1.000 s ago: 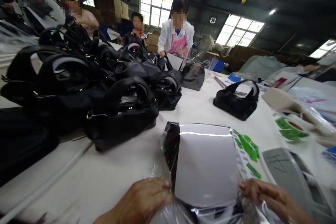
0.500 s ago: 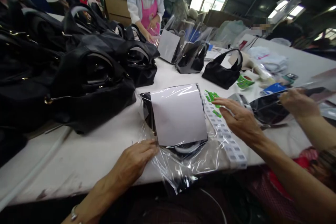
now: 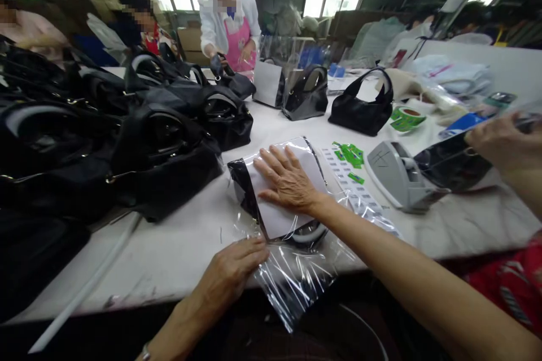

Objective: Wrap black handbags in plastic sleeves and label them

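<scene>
A black handbag with a white paper sheet over it point(image 3: 279, 219) lies in a clear plastic bag point(image 3: 292, 282) at the table's near edge. My right hand point(image 3: 288, 180) lies flat and open on the white sheet, fingers spread. My left hand point(image 3: 231, 273) rests on the left side of the plastic bag's loose end, fingers stretched out, gripping nothing. That loose end hangs over the table edge point(image 3: 178, 248).
A heap of black handbags point(image 3: 161, 146) fills the left side. Right of the bag lie a label strip point(image 3: 359, 196), green stickers point(image 3: 349, 154) and a grey tape dispenser point(image 3: 392, 172). Another person's hand point(image 3: 503, 144) holds a wrapped dark item. Across the table a person in a pink apron point(image 3: 231, 17) works.
My right hand has moved from the label strip onto the white sheet and lies flat there. My left hand has stayed at the bag's near left corner. The view has shifted slightly.
</scene>
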{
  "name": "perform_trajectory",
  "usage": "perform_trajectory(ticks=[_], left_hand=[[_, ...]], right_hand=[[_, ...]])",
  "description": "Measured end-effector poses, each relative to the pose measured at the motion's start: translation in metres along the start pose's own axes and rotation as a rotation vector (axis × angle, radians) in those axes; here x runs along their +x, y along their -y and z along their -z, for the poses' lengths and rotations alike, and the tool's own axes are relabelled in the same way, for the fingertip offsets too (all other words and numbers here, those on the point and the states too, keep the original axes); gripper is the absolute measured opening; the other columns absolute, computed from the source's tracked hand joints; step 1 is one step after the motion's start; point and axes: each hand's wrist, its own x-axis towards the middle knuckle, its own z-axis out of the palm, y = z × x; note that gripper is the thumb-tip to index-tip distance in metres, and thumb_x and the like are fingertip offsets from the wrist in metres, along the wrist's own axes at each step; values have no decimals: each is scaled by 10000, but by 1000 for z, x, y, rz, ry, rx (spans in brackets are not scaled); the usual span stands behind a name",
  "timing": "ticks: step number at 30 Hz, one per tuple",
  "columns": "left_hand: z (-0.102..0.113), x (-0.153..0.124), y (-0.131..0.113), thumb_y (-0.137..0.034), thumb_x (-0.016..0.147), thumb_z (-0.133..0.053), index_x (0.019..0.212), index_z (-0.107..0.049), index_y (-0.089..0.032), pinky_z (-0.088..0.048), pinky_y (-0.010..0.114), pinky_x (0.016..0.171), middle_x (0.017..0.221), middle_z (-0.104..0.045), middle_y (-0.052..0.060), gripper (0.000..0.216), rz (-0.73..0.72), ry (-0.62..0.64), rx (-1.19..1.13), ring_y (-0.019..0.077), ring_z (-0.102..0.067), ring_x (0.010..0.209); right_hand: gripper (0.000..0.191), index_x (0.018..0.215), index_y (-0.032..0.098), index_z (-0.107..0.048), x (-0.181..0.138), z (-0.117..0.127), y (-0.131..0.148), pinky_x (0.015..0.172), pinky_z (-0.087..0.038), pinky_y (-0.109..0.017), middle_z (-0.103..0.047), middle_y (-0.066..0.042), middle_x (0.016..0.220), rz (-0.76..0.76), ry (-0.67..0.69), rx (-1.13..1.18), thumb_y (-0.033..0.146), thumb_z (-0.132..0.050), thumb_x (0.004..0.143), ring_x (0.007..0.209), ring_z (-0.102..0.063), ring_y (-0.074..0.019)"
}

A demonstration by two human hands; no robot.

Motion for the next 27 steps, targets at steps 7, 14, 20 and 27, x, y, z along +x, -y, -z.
perform_trajectory(ticks=[7, 14, 20, 27], left_hand=[[-2, -6, 5, -110, 982, -414, 1202, -660, -206, -573, 286, 960, 1181, -741, 78, 344, -37, -1, 63, 176, -692, 1122], [-20, -14, 18, -167, 964, -477, 1225, -630, -233, -533, 197, 972, 1181, -745, 36, 310, -59, -151, 89, 145, -697, 1105], [-28, -23, 24, -165, 947, -482, 1136, -635, -262, -394, 245, 1123, 1218, -729, 13, 262, -67, -93, 168, 137, -648, 1182], [-15, -13, -8, -129, 758, -547, 1132, -643, -305, -74, 450, 1214, 1257, -710, -15, 424, 41, 3, 350, 254, -581, 1232]], right_hand=[[732, 1490, 205, -386, 2, 24, 1, 1224, -129, -571, -359, -125, 1590, 18, 9, 67, 587, -588, 899, 1497, -224, -331], [266, 1175, 215, -676, -52, 72, -12, 1095, -425, -364, -693, -72, 1255, -196, -139, 239, 329, -524, 989, 1227, -598, -184], [283, 1070, 181, -728, -124, 99, -88, 935, -520, -357, -754, -95, 1096, -733, -33, 23, 239, -465, 984, 1027, -696, -221], [202, 1087, 173, -682, -139, 68, -139, 880, -551, -390, -709, -67, 1103, -829, 444, -28, 298, -631, 938, 980, -677, -202]])
